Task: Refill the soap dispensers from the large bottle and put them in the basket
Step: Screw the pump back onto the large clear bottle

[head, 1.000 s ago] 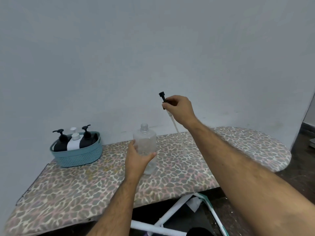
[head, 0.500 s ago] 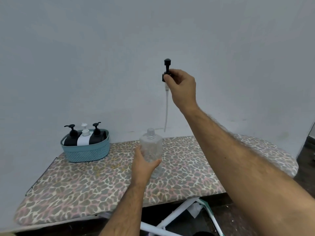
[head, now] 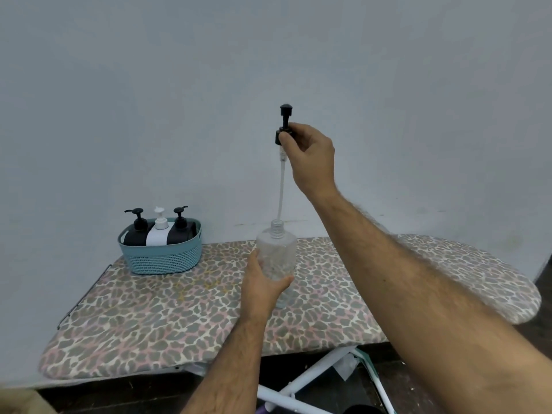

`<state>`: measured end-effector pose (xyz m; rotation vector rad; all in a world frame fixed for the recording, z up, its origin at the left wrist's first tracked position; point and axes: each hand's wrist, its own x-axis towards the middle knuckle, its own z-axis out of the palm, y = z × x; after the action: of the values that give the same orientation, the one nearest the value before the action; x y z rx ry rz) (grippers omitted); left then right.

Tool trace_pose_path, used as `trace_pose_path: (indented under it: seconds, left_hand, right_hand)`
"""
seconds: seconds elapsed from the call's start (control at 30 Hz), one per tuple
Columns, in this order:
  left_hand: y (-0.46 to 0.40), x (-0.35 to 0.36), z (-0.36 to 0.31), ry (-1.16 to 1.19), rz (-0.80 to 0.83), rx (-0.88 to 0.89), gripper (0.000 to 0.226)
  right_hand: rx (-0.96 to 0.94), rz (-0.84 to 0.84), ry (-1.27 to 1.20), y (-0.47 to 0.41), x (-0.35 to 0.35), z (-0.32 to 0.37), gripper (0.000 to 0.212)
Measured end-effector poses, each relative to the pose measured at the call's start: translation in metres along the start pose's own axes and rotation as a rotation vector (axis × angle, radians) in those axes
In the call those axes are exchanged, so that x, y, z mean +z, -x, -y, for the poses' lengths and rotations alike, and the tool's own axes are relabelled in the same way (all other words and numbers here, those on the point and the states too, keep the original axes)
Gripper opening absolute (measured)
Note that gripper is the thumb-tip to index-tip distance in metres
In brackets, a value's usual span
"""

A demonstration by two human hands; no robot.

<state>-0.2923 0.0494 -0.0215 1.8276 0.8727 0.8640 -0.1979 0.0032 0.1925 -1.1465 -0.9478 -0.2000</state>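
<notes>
A clear plastic bottle (head: 277, 248) with an open threaded neck stands on the leopard-print ironing board (head: 167, 318), and my left hand (head: 263, 286) grips its lower body. Above it my right hand (head: 312, 156) pinches the black collar of a pump head (head: 283, 127). The pump's clear dip tube (head: 281, 186) hangs straight down, its tip right at the bottle's mouth. A teal woven basket (head: 162, 258) at the board's back left holds three dispensers: two black ones (head: 136, 231) and a white one (head: 158, 233) between them.
A plain grey wall rises right behind the board. The board's white metal legs (head: 310, 375) cross below its front edge over a dark floor. The board narrows to a rounded end on the right (head: 507, 282).
My right hand brought the pump head from a tilt to upright and lined its tube up over the bottle neck, lowering the tip to the mouth. The left hand kept its hold on the bottle.
</notes>
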Motion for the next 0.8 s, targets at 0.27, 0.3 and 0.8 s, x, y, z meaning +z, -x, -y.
trace_pose_path:
  seconds: [0.27,0.3,0.8]
  left_hand:
    - [0.001,-0.001,-0.001,-0.005,0.007,0.025,0.096]
    - [0.001,-0.001,-0.001,-0.009,0.009,0.029,0.097]
    - [0.0,-0.001,0.0,-0.009,0.014,0.031,0.099]
  right_hand:
    - [0.215,0.099,0.087,0.055,-0.01,-0.065,0.021]
    - [0.236,0.116,0.093,0.062,-0.012,-0.07,0.021]
    - [0.314,0.248,0.114,0.093,-0.017,-0.086,0.017]
